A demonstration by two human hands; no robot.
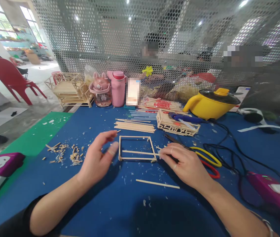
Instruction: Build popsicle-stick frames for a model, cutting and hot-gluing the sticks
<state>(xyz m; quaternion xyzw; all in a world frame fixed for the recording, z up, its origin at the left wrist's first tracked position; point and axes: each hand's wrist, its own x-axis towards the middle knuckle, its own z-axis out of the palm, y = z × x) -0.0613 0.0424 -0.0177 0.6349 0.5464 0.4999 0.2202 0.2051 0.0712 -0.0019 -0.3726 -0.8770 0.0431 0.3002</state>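
A small rectangular frame of thin wooden sticks (137,137) lies on the blue table before me. My left hand (100,154) is open at its left side, thumb and forefinger apart, the thumb at or very near the frame's corner. A short bit of stick lies by the forefinger's tip. Pinched in the fingers of my right hand (183,163) is the end of a wooden stick (137,152), which reaches left across the frame, just above its near side. Another loose wooden stick (157,183) lies nearer to me.
Behind the frame lie a row of wooden sticks (135,126) and a small lattice stick model (176,126) with a blue-handled tool (188,118) on it. Scissors (207,156) and black cables lie right, a yellow pot (210,104) behind. Stick scraps (76,154) are scattered left.
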